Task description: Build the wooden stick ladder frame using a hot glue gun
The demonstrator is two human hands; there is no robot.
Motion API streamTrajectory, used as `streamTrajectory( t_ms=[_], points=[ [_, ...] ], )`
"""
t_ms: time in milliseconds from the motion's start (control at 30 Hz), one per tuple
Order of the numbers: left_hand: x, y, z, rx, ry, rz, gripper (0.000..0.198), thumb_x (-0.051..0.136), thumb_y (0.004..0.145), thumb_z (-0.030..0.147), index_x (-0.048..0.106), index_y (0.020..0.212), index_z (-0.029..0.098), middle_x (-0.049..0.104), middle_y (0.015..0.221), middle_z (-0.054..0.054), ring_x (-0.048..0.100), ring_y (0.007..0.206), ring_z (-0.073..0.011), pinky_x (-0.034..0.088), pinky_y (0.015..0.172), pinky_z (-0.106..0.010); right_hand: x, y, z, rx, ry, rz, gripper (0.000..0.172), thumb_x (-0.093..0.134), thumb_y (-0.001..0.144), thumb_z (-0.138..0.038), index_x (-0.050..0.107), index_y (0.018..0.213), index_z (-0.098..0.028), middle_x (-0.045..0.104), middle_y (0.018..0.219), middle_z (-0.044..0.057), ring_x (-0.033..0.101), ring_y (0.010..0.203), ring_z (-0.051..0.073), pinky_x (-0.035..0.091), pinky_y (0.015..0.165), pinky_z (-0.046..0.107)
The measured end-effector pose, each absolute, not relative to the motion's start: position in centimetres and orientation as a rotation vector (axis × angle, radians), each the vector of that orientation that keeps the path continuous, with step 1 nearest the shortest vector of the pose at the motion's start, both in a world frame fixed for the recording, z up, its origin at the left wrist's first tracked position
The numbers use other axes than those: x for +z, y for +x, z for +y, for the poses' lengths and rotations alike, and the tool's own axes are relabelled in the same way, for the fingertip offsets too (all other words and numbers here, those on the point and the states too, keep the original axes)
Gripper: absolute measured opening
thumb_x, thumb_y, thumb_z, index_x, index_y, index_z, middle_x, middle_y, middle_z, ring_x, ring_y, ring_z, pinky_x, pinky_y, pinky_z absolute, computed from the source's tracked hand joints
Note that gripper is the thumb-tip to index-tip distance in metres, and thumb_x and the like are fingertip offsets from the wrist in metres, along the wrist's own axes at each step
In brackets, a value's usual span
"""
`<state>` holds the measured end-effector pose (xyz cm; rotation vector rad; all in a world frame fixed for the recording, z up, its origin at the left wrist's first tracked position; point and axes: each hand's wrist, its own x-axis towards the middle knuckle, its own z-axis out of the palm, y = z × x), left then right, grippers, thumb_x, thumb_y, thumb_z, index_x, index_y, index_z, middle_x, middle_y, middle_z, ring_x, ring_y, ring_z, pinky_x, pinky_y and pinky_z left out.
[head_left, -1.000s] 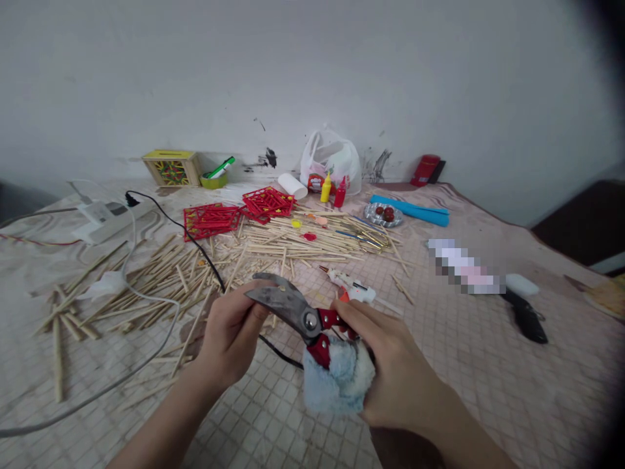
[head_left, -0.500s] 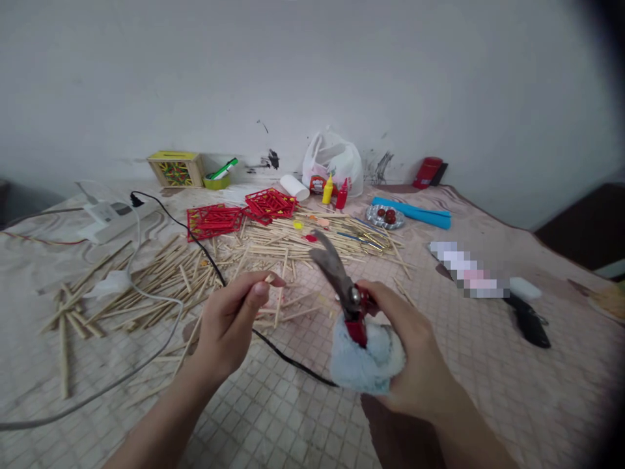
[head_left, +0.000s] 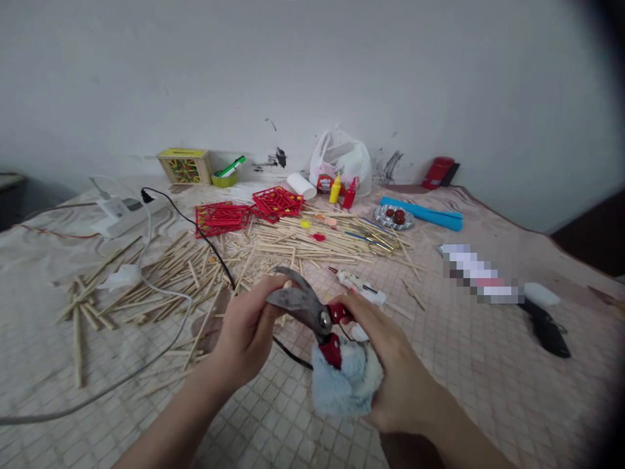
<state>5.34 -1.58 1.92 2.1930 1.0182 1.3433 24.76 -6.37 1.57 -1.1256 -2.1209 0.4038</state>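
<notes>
My right hand (head_left: 395, 365) grips red-handled shears (head_left: 305, 309), with a fluffy light blue cloth (head_left: 346, 381) wrapped about the lower handle. The curved metal blades point left and reach the fingertips of my left hand (head_left: 249, 329). Between thumb and forefinger, my left hand pinches a small wooden stick (head_left: 288, 284); only its pale end shows beside the blades. Behind the hands lie many loose wooden sticks (head_left: 312, 246). A glue gun (head_left: 359, 285) rests on the table just beyond my right hand.
Red stick panels (head_left: 223, 218), a white plastic bag (head_left: 342, 159) and yellow and red bottles stand or lie at the back. A power strip (head_left: 129, 218) and cables are on the left. At the right lies a black-handled knife (head_left: 544, 326), its blade blurred out.
The shears have moved left and tilted over, bringing their blades to my left fingertips. My left hand has shifted slightly right. The glue gun behind my right hand has come into sight.
</notes>
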Motion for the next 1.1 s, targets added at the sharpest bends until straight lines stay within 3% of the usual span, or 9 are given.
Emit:
streamTrajectory(
  t_ms=[767,1100],
  points=[
    [1.78,5.4,-1.97,1.402,2.273,0.991,0.016,0.045,0.079,0.007,0.053,0.085,0.019,0.061,0.068,0.002,0.056,0.057,-0.0088,0.041,0.052,-0.018,1.59,24.69,-6.69,0.497,-1.109,-2.108,0.081,0.061,0.049,-0.02,0.029,0.123,-0.019,0.047,0.114,0.011,0.049,0.103,0.027,0.042,0.086,0.04],
    [1.79,5.23,-1.79,1.406,2.295,0.878,0.018,0.041,0.081,0.006,0.055,0.081,0.017,0.061,0.07,0.0,0.058,0.061,-0.0098,0.044,0.055,-0.019,1.83,24.52,-6.58,0.555,-1.054,-2.093,0.078,0.062,0.05,-0.021,0.032,0.121,-0.021,0.051,0.103,0.007,0.054,0.093,0.023,0.045,0.079,0.035]
  ],
)
